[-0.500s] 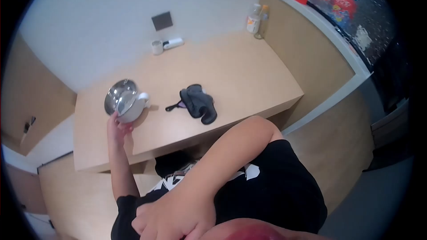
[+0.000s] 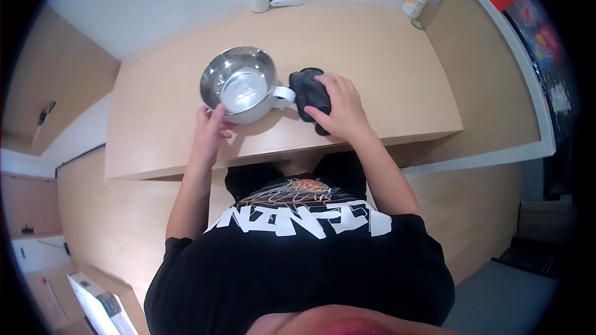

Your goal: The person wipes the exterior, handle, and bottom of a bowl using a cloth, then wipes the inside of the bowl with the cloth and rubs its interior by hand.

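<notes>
A round metal bowl with a white outside and a white handle [image 2: 284,95] stands on the wooden table; its shiny inside [image 2: 245,87] faces up. My left hand [image 2: 212,129] grips the near left part of the bowl's rim, thumb at the edge and fingers below. To the right of the handle lies a crumpled dark grey cloth-like item [image 2: 305,92]. My right hand [image 2: 340,108] has its thumb and fingers round the right side of this dark item, which partly hides under the hand.
At the table's [image 2: 372,43] back, a small white cup-like object [image 2: 260,2] sits beside a white device [image 2: 287,0]. Bottles [image 2: 415,1] stand in the back right corner by a wooden side panel [image 2: 484,80]. The table's front edge runs just before my body.
My right hand has come from near my chest onto the dark item. The view has shifted, and the bowl now stands closer to the dark item, its opening turned more upward.
</notes>
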A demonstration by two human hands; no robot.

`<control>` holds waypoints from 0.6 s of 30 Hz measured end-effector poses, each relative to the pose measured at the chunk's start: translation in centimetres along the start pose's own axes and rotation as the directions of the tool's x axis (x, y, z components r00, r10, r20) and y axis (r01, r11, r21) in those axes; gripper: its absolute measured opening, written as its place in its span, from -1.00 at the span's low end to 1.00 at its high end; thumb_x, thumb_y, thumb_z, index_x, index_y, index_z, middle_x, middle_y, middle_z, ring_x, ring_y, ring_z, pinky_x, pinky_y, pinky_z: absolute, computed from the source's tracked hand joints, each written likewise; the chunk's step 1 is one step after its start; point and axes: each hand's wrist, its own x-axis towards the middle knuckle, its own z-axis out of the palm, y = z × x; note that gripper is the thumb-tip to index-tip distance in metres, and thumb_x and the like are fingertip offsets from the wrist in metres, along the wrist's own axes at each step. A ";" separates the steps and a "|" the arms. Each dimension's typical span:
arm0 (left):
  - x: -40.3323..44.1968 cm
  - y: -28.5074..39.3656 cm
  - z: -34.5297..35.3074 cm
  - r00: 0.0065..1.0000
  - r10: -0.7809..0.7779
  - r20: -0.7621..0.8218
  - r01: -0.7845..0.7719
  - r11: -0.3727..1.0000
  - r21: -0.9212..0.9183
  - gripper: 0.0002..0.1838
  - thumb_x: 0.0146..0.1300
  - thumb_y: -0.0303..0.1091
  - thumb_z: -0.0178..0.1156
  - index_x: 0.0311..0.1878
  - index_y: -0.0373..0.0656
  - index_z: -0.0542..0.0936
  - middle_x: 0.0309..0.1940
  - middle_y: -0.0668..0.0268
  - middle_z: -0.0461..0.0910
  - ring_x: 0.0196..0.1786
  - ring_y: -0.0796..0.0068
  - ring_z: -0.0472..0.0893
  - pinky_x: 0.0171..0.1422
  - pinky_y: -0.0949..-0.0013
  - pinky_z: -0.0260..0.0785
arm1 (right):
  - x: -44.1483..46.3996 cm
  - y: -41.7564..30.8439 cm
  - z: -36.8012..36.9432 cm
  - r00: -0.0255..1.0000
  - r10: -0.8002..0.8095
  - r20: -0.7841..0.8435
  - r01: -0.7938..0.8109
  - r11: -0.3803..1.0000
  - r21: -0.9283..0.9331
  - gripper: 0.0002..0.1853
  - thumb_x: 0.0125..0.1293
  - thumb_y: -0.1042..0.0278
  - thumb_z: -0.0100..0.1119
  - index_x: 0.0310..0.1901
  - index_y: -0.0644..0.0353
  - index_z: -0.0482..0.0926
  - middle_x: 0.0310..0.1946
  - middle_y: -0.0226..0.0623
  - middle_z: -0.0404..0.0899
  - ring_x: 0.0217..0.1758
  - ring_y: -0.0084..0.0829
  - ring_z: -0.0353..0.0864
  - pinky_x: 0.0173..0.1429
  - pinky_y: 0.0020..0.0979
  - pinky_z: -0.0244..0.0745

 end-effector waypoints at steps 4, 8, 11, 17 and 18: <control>-1.0 -0.5 -0.3 0.973 0.230 -0.032 -0.222 0.963 0.155 -0.03 0.25 -0.14 0.39 0.45 -0.41 -0.02 0.21 0.04 0.33 -0.08 0.36 0.63 -0.18 0.45 0.51 | -0.3 0.6 2.2 0.996 0.014 0.083 -0.012 1.000 -0.025 -0.44 0.13 0.17 0.40 0.17 0.14 0.52 0.28 -0.11 0.46 0.37 -0.03 0.37 0.41 -0.08 0.28; -2.5 -0.6 0.3 0.896 0.441 -0.041 -0.360 0.779 0.513 0.30 -0.11 -0.21 0.64 0.49 -0.34 -0.14 0.42 -0.09 0.02 0.37 0.03 0.32 0.36 0.05 0.37 | -0.2 1.6 2.8 0.999 -0.018 0.043 0.018 1.000 0.009 -0.64 0.21 0.27 0.31 0.02 0.21 0.58 0.16 -0.13 0.58 0.30 -0.03 0.45 0.37 -0.07 0.32; -2.5 -0.7 0.1 0.902 0.431 -0.038 -0.374 0.820 0.433 0.44 -0.25 -0.16 0.70 0.51 -0.29 -0.20 0.47 -0.12 -0.07 0.52 -0.09 0.11 0.55 -0.06 0.13 | -0.2 1.7 2.9 0.997 0.082 0.011 -0.083 0.992 0.095 -0.68 0.25 0.27 0.30 -0.05 0.28 0.56 0.01 -0.06 0.63 0.14 -0.02 0.56 0.22 -0.09 0.42; 1.0 -0.7 0.1 0.828 0.560 0.026 -0.528 0.764 0.370 0.50 -0.36 -0.18 0.74 0.51 -0.30 -0.20 0.47 -0.10 0.00 0.54 0.00 0.12 0.59 0.05 0.09 | -0.2 1.9 2.0 0.909 0.414 0.036 -0.350 0.716 0.604 -0.68 0.46 0.12 0.17 -0.16 0.28 0.51 -0.36 -0.29 0.60 -0.25 -0.60 0.55 -0.14 -0.49 0.45; 1.3 -0.2 0.6 0.806 0.590 0.044 -0.569 0.751 0.335 0.50 -0.38 -0.19 0.74 0.51 -0.31 -0.19 0.46 -0.09 0.03 0.53 0.03 0.14 0.59 0.08 0.09 | -0.3 2.4 2.5 0.914 0.405 0.029 -0.320 0.677 0.663 -0.69 0.47 0.13 0.16 -0.16 0.28 0.51 -0.37 -0.32 0.58 -0.26 -0.61 0.53 -0.14 -0.49 0.45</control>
